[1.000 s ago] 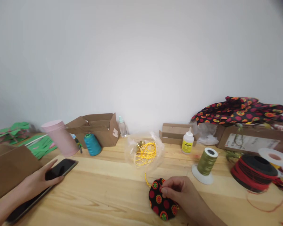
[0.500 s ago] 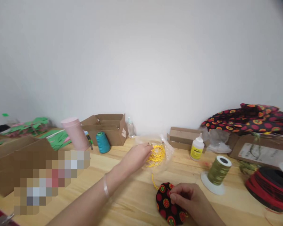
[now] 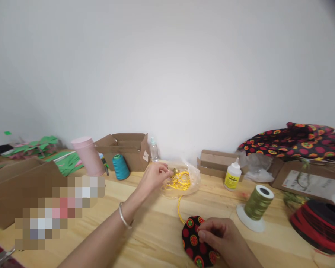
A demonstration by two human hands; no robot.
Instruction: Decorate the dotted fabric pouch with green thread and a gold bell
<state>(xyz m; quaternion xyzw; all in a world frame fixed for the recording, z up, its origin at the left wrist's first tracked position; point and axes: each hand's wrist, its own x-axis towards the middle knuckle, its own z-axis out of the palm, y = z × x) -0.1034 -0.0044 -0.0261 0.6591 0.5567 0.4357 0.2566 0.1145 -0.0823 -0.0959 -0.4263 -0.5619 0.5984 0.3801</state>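
My right hand (image 3: 222,234) pinches a round black fabric piece (image 3: 194,240) with red, orange and green circles, low in the middle. A yellow cord (image 3: 179,208) runs up from its top edge. At a clear plastic bag (image 3: 194,178) lying on the table is my left hand (image 3: 155,175), thumb and fingers drawn together at the bag's left side. What they hold, if anything, is too small to make out. In the bag lie a loose tangle of yellow cord (image 3: 181,180) and a few small brass-coloured pieces (image 3: 173,171).
A white glue bottle (image 3: 232,175), an olive thread spool (image 3: 258,204) and a red-and-black cord reel (image 3: 316,225) stand on the right. To the left are a teal thread cone (image 3: 120,167), a pink canister (image 3: 88,156) and an open cardboard box (image 3: 131,154).
My left hand has shifted left and slightly up from the yellow tangle, showing the brass-coloured pieces. My right hand keeps its pinch on the fabric piece.
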